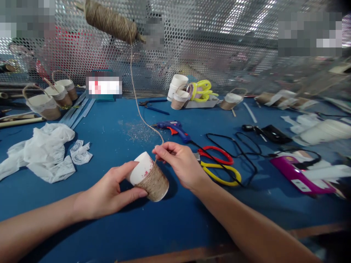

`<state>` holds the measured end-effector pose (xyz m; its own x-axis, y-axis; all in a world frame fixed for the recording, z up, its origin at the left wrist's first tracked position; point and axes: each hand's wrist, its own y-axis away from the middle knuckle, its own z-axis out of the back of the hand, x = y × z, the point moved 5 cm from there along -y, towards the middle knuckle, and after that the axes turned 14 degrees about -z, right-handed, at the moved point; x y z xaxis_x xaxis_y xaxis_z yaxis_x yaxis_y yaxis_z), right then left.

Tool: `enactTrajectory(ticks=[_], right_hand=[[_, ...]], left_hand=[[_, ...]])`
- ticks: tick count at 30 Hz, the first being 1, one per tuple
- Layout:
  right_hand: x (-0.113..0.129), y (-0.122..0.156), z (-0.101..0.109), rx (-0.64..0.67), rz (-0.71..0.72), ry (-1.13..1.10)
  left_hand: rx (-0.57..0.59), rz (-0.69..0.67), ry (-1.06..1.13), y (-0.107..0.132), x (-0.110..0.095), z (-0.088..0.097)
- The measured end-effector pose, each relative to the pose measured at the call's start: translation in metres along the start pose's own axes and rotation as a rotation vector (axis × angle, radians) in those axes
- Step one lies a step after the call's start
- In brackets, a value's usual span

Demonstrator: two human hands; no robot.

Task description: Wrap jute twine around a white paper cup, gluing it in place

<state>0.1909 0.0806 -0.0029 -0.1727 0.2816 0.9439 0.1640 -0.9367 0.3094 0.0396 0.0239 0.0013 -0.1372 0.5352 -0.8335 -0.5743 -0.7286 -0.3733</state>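
Observation:
My left hand point(109, 191) grips a white paper cup point(148, 176) lying on its side just above the blue table. Brown twine covers most of the cup; its white end points left. My right hand point(179, 162) pinches the twine strand point(137, 102) right at the cup. The strand runs up to a twine spool point(111, 22) hanging at the top of the perforated metal screen.
A blue glue gun point(174, 128) and red-and-yellow scissors point(219, 166) lie right of my hands, with black cords and a purple box point(298, 175). Crumpled white lace point(44, 151) lies left. Finished twine baskets point(44, 106) stand at back left; more cups point(178, 93) at back centre.

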Motion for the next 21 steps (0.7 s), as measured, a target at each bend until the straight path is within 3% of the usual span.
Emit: enactTrajectory(ticks=[16, 21], right_hand=[[-0.012, -0.001, -0.016, 0.065, -0.073, -0.005], [-0.014, -0.002, -0.018, 0.097, -0.100, -0.006]], left_hand=[[0.002, -0.026, -0.041, 0.001, 0.000, 0.001], [-0.047, -0.037, -0.060, 0.002, 0.003, 0.004]])
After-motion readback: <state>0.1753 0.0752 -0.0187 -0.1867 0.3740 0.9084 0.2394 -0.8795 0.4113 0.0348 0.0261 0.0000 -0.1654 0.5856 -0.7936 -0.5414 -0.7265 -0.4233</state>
